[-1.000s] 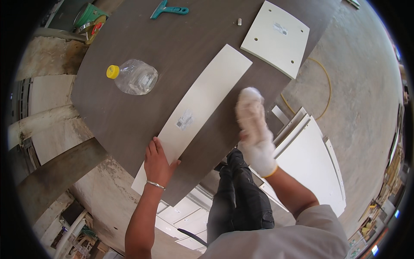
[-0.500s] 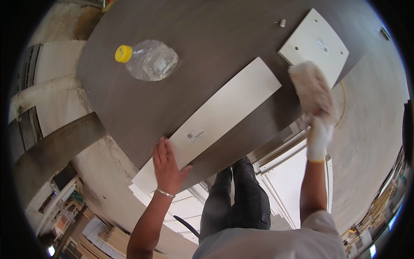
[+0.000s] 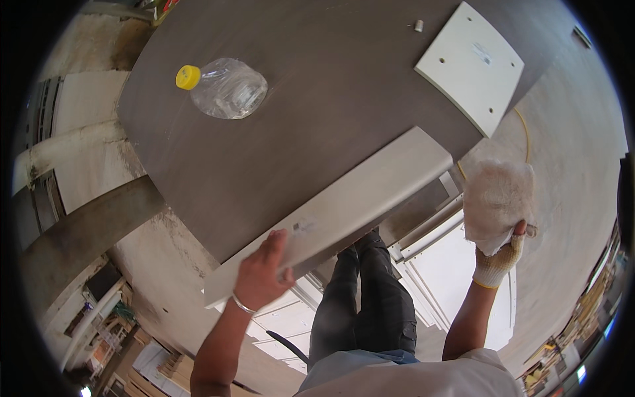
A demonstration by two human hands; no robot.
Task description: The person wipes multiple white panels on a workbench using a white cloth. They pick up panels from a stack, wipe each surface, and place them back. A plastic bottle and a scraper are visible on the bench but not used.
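A long white panel (image 3: 370, 178) lies slantwise along the near edge of the dark table, its printed label blurred. My left hand (image 3: 261, 274), bare with a bangle at the wrist, is at the panel's left part; the bent fingers rest on its face and the thumb is by its near edge. In my right hand (image 3: 501, 261), which wears a knitted glove, is a stained whitish cloth (image 3: 499, 202), held out past the table's right side. The cloth is apart from the panel.
A smaller white panel with holes (image 3: 473, 69) sits at the far right of the dark table (image 3: 317, 86). A clear bottle with a yellow cap (image 3: 228, 89) lies far left. Beside the smaller panel is a tiny pale cylinder (image 3: 419, 26). White boards (image 3: 443, 271) are below.
The long panel has shifted nearer to me and to the right, with my left hand on it. My right hand has drawn back toward me with the cloth, away from the smaller panel.
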